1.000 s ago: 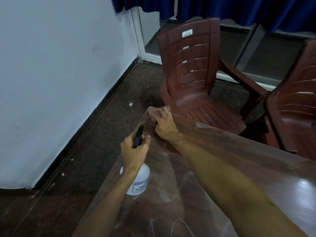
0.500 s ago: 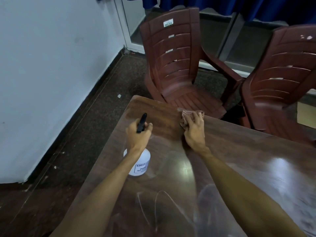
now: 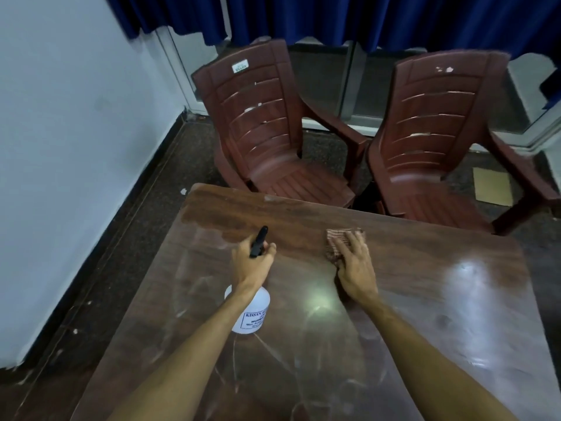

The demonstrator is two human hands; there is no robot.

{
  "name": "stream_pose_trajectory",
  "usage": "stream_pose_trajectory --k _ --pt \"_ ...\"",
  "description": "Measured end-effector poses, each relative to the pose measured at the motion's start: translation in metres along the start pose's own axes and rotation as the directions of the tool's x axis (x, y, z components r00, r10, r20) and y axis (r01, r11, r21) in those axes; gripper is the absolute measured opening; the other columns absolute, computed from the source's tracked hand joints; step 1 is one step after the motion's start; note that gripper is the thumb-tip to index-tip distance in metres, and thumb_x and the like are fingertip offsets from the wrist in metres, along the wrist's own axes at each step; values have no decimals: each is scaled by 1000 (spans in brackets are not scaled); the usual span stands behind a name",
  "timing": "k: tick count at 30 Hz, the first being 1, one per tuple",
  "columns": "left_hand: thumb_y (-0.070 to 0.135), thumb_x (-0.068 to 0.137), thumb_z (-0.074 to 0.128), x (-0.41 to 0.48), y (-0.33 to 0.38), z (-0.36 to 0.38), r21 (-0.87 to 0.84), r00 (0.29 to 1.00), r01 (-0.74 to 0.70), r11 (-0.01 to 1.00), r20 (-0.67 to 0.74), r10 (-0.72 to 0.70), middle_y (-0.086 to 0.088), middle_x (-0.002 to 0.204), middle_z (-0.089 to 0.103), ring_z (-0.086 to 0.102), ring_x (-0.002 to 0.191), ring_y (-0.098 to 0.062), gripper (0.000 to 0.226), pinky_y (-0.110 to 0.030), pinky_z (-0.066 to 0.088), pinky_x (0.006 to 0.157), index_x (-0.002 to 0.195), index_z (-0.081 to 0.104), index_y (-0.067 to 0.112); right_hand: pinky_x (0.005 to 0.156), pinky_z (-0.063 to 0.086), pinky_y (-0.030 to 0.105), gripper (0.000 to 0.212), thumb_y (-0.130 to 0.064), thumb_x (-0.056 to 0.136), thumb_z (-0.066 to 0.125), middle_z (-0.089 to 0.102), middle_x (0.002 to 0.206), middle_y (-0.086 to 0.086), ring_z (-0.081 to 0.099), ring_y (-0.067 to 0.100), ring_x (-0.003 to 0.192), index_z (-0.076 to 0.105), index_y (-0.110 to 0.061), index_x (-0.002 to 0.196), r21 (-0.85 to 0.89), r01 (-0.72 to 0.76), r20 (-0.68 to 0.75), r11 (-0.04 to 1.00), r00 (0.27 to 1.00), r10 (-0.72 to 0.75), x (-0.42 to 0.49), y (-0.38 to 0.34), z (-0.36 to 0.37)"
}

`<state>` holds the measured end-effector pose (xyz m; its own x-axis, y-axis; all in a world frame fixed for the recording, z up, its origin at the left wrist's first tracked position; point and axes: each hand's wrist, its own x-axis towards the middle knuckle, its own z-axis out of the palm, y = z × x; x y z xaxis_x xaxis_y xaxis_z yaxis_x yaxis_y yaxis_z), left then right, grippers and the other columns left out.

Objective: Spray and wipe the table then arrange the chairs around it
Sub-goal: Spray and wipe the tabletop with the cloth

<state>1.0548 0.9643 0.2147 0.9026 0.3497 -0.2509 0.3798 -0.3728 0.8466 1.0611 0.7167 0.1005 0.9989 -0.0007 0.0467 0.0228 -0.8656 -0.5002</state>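
A dark brown wooden table [image 3: 425, 299] fills the lower frame, its surface streaked and shiny. My left hand [image 3: 253, 262] grips the black trigger head of a white spray bottle [image 3: 253, 314] that stands on the table. My right hand [image 3: 355, 265] lies flat with straight fingers on a brownish striped cloth [image 3: 335, 241], pressing it to the tabletop near the far edge. Two maroon plastic armchairs stand beyond the table's far edge, one at the left [image 3: 267, 123] and one at the right [image 3: 434, 126], both facing me.
A white wall [image 3: 76, 132] runs along the left, with a strip of dark speckled floor [image 3: 130, 238] between it and the table. Blue curtains [image 3: 364, 16] hang over glass doors behind the chairs. A piece of cardboard [image 3: 493, 189] lies on the floor at right.
My right hand has slid the cloth rightward along the far edge of the table. The view has lifted and turned right, showing both chairs. My left hand still holds the spray bottle.
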Motion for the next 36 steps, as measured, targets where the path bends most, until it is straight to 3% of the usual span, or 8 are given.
stream_pose_trajectory --k 4,9,15,20,24,28,32,36 --pt "16 90 78 3 10 7 2 1000 -9 1000 23 9 3 55 59 58 52 -20 28 -47 60 64 68 61 14 124 11 53 66 11 77 55 32 154 28 17 46 147 55 -9 140 42 -304 -90 952 948 307 9 15 -19" --pt "22 86 79 41 0 -8 35 999 47 998 -14 -47 -5 59 67 68 58 -34 23 -55 63 64 71 64 13 124 9 55 65 12 80 49 29 156 28 12 47 149 54 -9 141 48 -317 -87 947 944 320 31 -8 -5" --pt "26 90 74 95 -14 -50 59 998 52 997 44 -55 -19 66 67 57 51 -24 27 -53 61 61 74 65 7 124 6 55 68 10 78 52 28 156 28 11 47 149 53 -11 143 65 -262 -54 963 963 265 82 -77 39" --pt "28 88 77 137 -33 -81 33 994 82 996 64 -84 -18 66 69 60 51 -29 27 -52 60 60 74 67 7 124 12 54 67 3 79 58 35 155 25 20 43 148 55 -17 143 26 3 0 1000 1000 -3 124 -142 97" --pt "27 86 79 155 -42 -106 11 995 87 996 52 -88 2 52 62 61 49 -23 27 -50 62 61 67 63 16 123 7 57 69 4 79 52 32 155 26 15 46 148 51 -17 145 57 -189 -37 980 981 191 154 -187 114" --pt "27 87 76 163 -48 -130 -9 993 116 993 24 -116 -5 56 66 62 53 -29 25 -57 60 60 67 64 18 123 13 57 68 -2 79 49 35 155 24 19 44 148 52 -17 145 64 222 157 973 961 -229 157 -235 145" --pt "26 88 79 174 -61 -154 -28 992 126 992 15 -125 0 59 68 69 59 -25 19 -54 63 69 74 70 16 123 11 56 69 3 77 54 35 154 24 18 45 148 54 -17 143 64 45 106 997 993 -52 192 -263 161" --pt "23 88 78 181 -71 -173 -72 995 100 992 -16 -101 8 57 66 66 55 -17 22 -55 63 68 71 66 25 122 16 58 68 -3 80 55 34 156 21 21 42 147 51 -18 146 87 430 268 899 859 -437 212 -303 195"
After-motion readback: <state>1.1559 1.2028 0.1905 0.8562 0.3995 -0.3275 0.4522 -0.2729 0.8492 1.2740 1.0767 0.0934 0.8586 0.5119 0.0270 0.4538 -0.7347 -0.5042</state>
